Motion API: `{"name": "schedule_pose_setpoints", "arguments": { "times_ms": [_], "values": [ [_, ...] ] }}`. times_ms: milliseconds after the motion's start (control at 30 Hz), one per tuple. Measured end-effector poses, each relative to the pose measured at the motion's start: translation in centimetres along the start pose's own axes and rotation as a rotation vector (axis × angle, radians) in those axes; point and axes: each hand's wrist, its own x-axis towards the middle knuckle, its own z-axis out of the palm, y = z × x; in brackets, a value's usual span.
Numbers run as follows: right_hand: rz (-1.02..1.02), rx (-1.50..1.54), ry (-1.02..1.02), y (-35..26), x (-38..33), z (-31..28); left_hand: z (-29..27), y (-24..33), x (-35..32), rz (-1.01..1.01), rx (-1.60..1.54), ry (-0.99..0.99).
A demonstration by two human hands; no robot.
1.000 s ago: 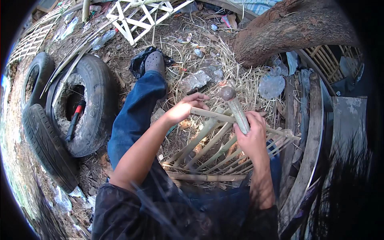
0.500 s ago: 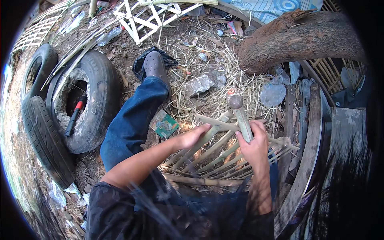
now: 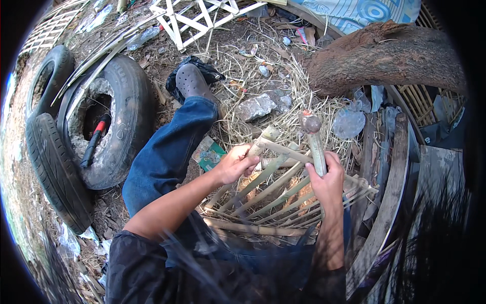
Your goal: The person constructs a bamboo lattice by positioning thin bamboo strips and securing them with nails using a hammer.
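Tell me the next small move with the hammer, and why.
Probably a short downward tap onto the crossbar end. The right hand holds the hammer upright, head raised above the bamboo frame, while the left hand steadies the crossbar just beside it.

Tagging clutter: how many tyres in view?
3. One tyre lies flat left of the leg, one below-left leaning against it, one at upper left. More may be hidden.

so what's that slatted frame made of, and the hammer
The slatted frame looks like split bamboo: pale greenish-tan strips, matte and unpainted. The hammer in the right hand seems to have a dull grey metal head and a pale, worn, probably wooden handle.
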Motion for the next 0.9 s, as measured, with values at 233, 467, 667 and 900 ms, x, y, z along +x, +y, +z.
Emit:
{"name": "schedule_pose_setpoints", "arguments": {
  "times_ms": [233,467,667,900],
  "values": [
    [0.000,0.012,0.019,-2.7,-3.8,-2.2,1.8,2.9,-4.0,0.162,0.173,-0.005],
    [-0.020,0.001,0.061,-5.1,-7.6,-4.2,2.4,6.1,-6.7,0.303,0.396,-0.174],
    [-0.032,-0.080,0.070,-6.1,-8.6,-4.5,3.0,5.5,-7.9,0.405,0.300,-0.242],
    [0.044,-0.104,0.043,-7.1,-9.9,-5.0,2.8,5.5,-8.8,0.421,0.272,-0.310]
  ]
}}
